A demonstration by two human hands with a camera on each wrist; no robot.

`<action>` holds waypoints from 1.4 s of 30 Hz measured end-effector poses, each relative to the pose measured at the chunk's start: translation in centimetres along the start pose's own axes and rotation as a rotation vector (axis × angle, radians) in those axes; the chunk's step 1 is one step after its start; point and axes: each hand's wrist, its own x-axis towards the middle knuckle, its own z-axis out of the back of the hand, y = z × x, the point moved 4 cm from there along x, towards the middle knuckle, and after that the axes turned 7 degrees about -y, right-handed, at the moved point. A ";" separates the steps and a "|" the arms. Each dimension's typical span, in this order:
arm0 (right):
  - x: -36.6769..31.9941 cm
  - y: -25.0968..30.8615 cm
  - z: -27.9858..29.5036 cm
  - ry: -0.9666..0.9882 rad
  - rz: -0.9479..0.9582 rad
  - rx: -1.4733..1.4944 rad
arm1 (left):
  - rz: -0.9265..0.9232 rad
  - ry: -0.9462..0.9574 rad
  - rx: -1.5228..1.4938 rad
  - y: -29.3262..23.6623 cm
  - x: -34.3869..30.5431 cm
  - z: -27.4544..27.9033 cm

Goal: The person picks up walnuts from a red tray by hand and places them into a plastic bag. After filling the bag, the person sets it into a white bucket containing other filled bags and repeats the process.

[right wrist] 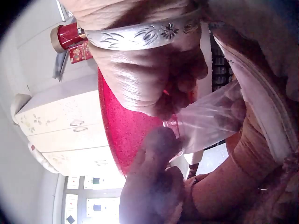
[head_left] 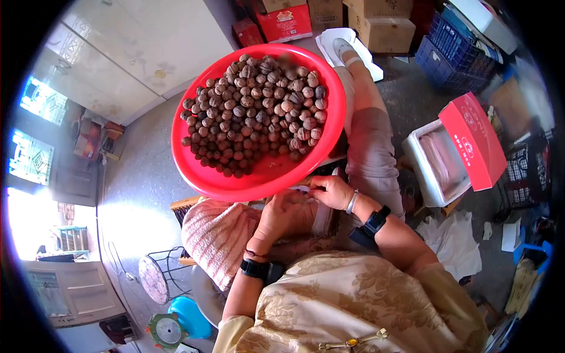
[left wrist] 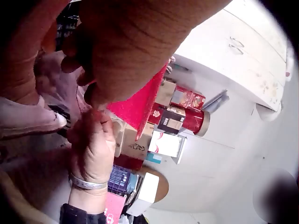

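Since the basin (head_left: 247, 187) of walnuts (head_left: 253, 112) rests on the person's knees with its near rim over the lap, both hands work close under that rim, probably to have the bag (right wrist: 210, 119) right beside the nuts. The right hand (head_left: 331, 191) bends inward at the wrist and pinches the clear bag's edge with thumb and curled fingers, and the left hand (head_left: 285, 215) curls onto the same edge from the other side. The hands touch, and the bag hangs between them above the lap.
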 end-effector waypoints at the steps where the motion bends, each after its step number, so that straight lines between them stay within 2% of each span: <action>1: 0.0 0.2 0.1 -0.014 0.020 0.000 | -0.001 -0.004 -0.033 0.1 0.0 -0.2; 6: -0.1 0.4 0.1 0.013 -0.011 0.019 | 0.048 -0.026 -0.115 -0.2 -0.1 -0.3; 8: -0.1 0.3 0.1 0.010 -0.005 0.015 | -0.018 -0.065 0.198 -0.1 0.0 0.0; 12: 0.0 0.4 0.1 -0.001 0.040 -0.021 | 0.091 -0.059 0.168 -1.5 -0.3 0.4; 14: 0.0 0.3 0.1 -0.004 0.043 -0.040 | 0.204 -0.093 -0.305 -2.0 -0.5 0.5; 15: 0.0 0.5 0.1 0.003 0.034 -0.023 | 0.203 -0.094 -0.307 -2.2 -0.7 0.9; 17: 0.1 0.9 0.3 0.013 0.027 -0.007 | 0.344 -0.016 -0.481 -2.0 -1.1 1.5; 19: 0.1 1.1 0.3 0.026 -0.027 -0.003 | 0.346 -0.043 -0.558 -1.7 -1.2 1.6; 26: 0.1 1.1 0.3 -0.020 0.031 -0.018 | 0.340 -0.083 -0.750 -0.9 -1.0 1.6; 27: 0.1 1.0 0.2 -0.016 0.016 -0.009 | 0.340 -0.084 -0.752 -0.9 -0.9 1.6; 29: 0.2 1.0 0.2 -0.010 0.002 0.000 | 0.295 -0.072 -0.567 -1.2 -0.9 1.6; 33: 0.2 0.8 0.1 -0.010 0.009 0.000 | 0.281 -0.092 -0.596 -0.3 -0.7 1.1; 36: 0.2 0.6 -0.1 -0.017 0.016 -0.005 | 0.234 -0.115 -0.493 -0.4 -0.5 1.1; 38: 0.2 0.5 0.0 -0.017 0.015 -0.012 | 0.160 -0.158 -0.326 -1.1 -0.4 1.4; 42: 0.1 0.7 0.1 -0.012 0.014 -0.012 | 0.125 -0.140 -0.198 -0.3 -0.2 1.3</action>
